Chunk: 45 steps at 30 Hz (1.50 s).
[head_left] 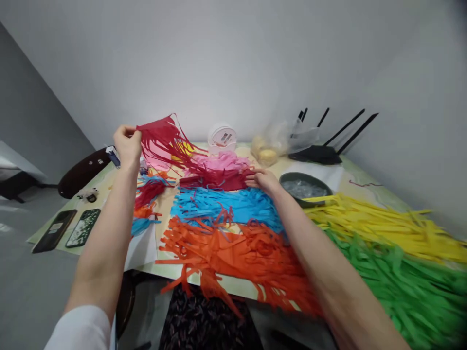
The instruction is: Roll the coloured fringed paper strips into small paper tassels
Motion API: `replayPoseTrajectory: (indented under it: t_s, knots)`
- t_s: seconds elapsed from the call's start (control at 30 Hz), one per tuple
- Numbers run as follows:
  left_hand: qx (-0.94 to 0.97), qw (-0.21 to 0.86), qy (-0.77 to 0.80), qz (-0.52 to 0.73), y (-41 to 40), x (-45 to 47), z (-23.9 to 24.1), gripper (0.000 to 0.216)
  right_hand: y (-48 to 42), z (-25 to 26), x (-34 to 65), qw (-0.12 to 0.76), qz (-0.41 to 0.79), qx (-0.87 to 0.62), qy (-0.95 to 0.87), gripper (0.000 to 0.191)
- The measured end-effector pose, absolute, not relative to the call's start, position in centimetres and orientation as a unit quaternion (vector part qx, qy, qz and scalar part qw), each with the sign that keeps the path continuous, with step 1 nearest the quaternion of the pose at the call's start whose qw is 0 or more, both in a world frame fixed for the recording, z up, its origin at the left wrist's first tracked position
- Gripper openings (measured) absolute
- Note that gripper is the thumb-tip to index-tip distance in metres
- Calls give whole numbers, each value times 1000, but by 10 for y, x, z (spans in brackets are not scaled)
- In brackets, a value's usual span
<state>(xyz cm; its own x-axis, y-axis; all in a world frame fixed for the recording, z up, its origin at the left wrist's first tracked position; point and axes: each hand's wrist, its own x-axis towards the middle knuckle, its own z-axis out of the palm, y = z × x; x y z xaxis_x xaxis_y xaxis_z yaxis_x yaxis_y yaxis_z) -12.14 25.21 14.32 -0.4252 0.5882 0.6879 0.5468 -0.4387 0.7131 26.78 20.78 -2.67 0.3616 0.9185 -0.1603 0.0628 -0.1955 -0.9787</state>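
Note:
My left hand (127,143) pinches the corner of a dark red fringed tissue-paper sheet (158,129) and holds it up, its cut strips hanging down to the right. My right hand (263,180) rests with fingers stretched out at the end of a flat dark red paper stack (229,181); whether it grips the edge cannot be made out. Below lie blue fringed paper (237,206) and orange fringed paper (233,253), the orange hanging over the table's front edge. Pink fringed paper (228,163) sits behind the red stack.
Yellow strips (379,223) and green strips (401,282) cover the right side. A dark bowl (305,188) holds clear pieces. Behind it stands a black router (317,154). A white ribbon spool (222,137) is by the wall. Two phones (54,231) and mixed tassels (148,199) lie left.

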Motion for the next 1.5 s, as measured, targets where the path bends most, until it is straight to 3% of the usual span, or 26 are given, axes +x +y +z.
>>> replayPoseTrajectory:
  t_s: [0.23, 0.37, 0.5, 0.57, 0.7, 0.9, 1.07, 1.13, 1.23, 1.37, 1.5]
  knots:
    - [593, -47, 504, 627, 167, -113, 171, 9, 156, 35, 236, 560, 239, -609, -507, 25]
    - [680, -20, 481, 553, 114, -89, 170, 9, 96, 93, 197, 615, 24, -450, -647, 36]
    - [777, 32, 445, 443, 75, -67, 171, 10, 49, 138, 161, 525, -76, -350, -772, 50]
    - [820, 54, 417, 388, 62, -62, 176, 10, 43, 151, 152, 451, -79, -330, -825, 49]
    - [827, 70, 409, 380, 48, -63, 192, 8, 46, 173, 157, 352, -27, -366, -861, 20]
    - [832, 7, 376, 408, 46, -74, 204, 10, 30, 209, 177, 362, -69, -363, -856, 20]
    - [850, 13, 376, 370, 52, -63, 183, 20, 23, 205, 181, 280, -77, -400, -870, 10]
    - [868, 66, 312, 379, 56, -50, 168, 31, 21, 197, 181, 248, -43, -390, -886, 6]
    - [887, 209, 224, 345, 67, -30, 141, 17, 16, 187, 187, 251, 27, -371, -894, 9]
    - [834, 390, 243, 306, 80, -20, 112, 16, 13, 175, 205, 259, 98, -414, -867, 13]
    - [779, 478, 295, 281, 79, -24, 99, 27, 21, 148, 220, 271, 168, -455, -831, 12]
